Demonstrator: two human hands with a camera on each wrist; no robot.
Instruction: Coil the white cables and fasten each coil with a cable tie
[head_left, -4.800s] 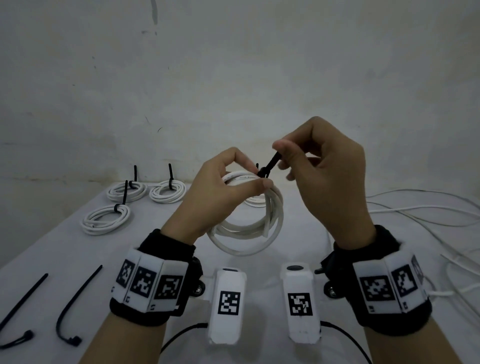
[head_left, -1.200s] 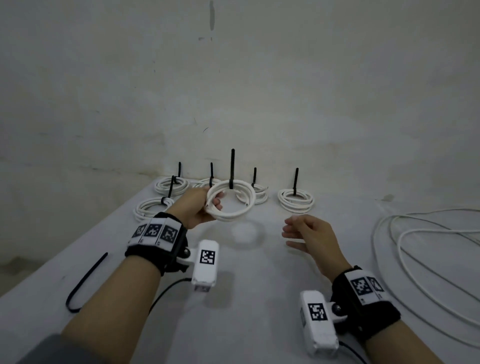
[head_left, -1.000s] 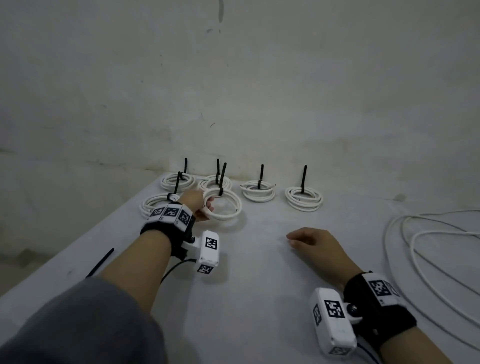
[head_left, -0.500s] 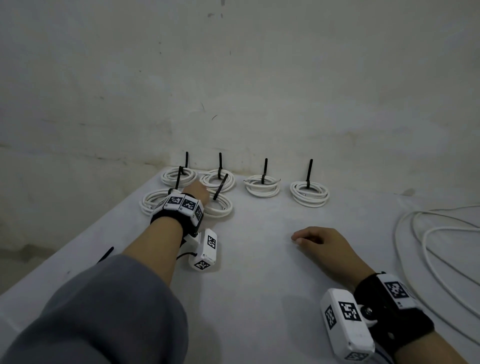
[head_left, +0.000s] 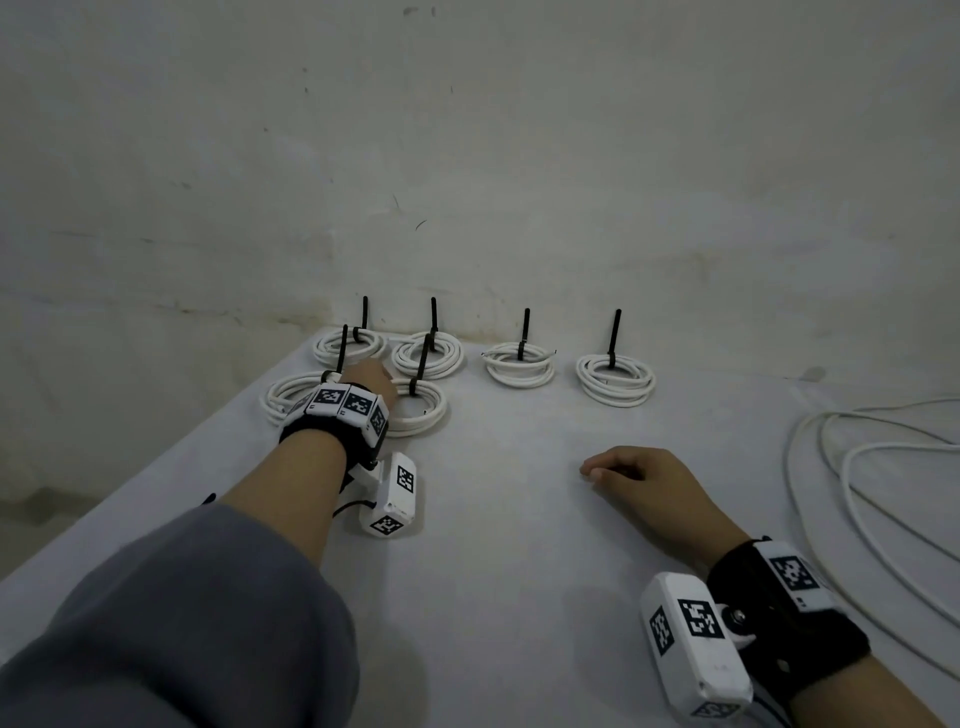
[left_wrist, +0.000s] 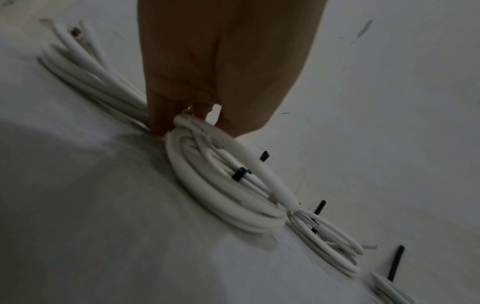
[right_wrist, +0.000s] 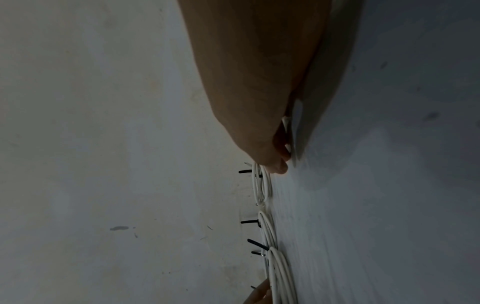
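Observation:
The newly tied white coil (head_left: 422, 410) lies flat on the table, its black cable tie (head_left: 421, 364) sticking up. My left hand (head_left: 370, 379) reaches far forward to the coil's left rim. In the left wrist view, the thumb and fingers (left_wrist: 158, 121) pinch the near edge of this coil (left_wrist: 223, 191). My right hand (head_left: 615, 470) rests on the table at mid right with fingers loosely curled, and it holds nothing. Part of the coil's left rim is hidden behind my left wrist band.
Several other tied coils sit near the wall: one front left (head_left: 288, 395) and a back row (head_left: 519, 366) running right (head_left: 615, 382). Loose white cable (head_left: 852, 467) loops at the right. The white table (head_left: 493, 545) ends at a left edge near my sleeve.
The right hand let go of the tie and came down to rest on the table. The left hand carried the tied coil forward and set it down among the other coils.

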